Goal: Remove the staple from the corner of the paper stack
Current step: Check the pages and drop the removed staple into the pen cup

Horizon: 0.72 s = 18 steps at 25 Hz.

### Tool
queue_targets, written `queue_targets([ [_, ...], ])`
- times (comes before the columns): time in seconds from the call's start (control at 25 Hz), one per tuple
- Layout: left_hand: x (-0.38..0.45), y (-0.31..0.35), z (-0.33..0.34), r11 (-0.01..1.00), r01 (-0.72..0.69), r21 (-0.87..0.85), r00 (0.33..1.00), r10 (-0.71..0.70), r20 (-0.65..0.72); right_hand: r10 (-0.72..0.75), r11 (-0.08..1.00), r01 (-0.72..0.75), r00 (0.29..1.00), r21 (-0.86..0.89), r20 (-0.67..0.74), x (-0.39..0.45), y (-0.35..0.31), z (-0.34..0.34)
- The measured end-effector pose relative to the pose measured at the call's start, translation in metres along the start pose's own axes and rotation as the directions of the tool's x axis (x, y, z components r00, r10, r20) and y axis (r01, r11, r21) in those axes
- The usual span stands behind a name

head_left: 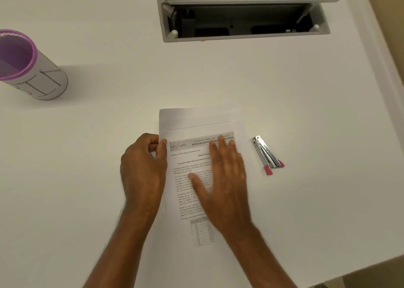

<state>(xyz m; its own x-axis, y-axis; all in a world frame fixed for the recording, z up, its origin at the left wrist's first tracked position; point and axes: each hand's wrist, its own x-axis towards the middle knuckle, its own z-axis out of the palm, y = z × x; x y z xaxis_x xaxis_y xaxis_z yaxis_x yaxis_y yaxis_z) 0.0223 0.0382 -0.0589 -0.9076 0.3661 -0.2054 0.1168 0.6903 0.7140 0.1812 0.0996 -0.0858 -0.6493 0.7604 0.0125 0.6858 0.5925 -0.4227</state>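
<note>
left fingers (162,144) pinch paper stack (196,156) edge | right fingers (220,147) flat, spread | chrome staple remover (267,154) beside

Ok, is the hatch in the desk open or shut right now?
Open. The desk hatch has its lid tipped up along the far edge, and the dark recess inside shows. Neither hand is near it.

On the one white desk (87,156) I count one stack of printed paper (185,160), one small metal staple remover (267,155) with two pink tips, and one purple-rimmed cup (28,66). Two hands are over the sheets: one left hand (144,169), one right hand (223,178). One open cable box (243,17) is set into the top.
</note>
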Motion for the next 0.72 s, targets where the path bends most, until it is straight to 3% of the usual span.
queue_targets([
  [0.12, 0.003, -0.001, -0.001, 1.0, -0.002, 0.023, 1.0, 0.002, -0.007, -0.022, 0.988, 0.029, 0.999, -0.155, 0.05, -0.008, -0.007, 0.019],
  [0.28, 0.002, -0.003, 0.0, 0.999, -0.025, 0.029, 0.994, 0.021, 0.109, -0.027, 0.984, 0.031, 0.999, -0.175, 0.022, -0.009, -0.005, 0.03],
  [0.44, -0.008, 0.004, 0.004, 0.99, 0.024, -0.136, 0.992, -0.007, 0.125, -0.054, 0.984, 0.063, 0.997, -0.168, 0.062, -0.004, -0.007, 0.026],
  [0.56, -0.006, 0.007, 0.0, 0.892, 0.194, -0.407, 0.976, -0.134, 0.172, -0.086, 0.993, 0.083, 0.996, 0.089, 0.034, 0.002, -0.008, 0.015],
  [0.72, 0.001, 0.014, -0.023, 0.776, 0.221, -0.591, 0.962, -0.073, 0.263, 0.224, 0.857, -0.087, 0.951, 0.508, -0.214, 0.016, -0.001, -0.022],
])
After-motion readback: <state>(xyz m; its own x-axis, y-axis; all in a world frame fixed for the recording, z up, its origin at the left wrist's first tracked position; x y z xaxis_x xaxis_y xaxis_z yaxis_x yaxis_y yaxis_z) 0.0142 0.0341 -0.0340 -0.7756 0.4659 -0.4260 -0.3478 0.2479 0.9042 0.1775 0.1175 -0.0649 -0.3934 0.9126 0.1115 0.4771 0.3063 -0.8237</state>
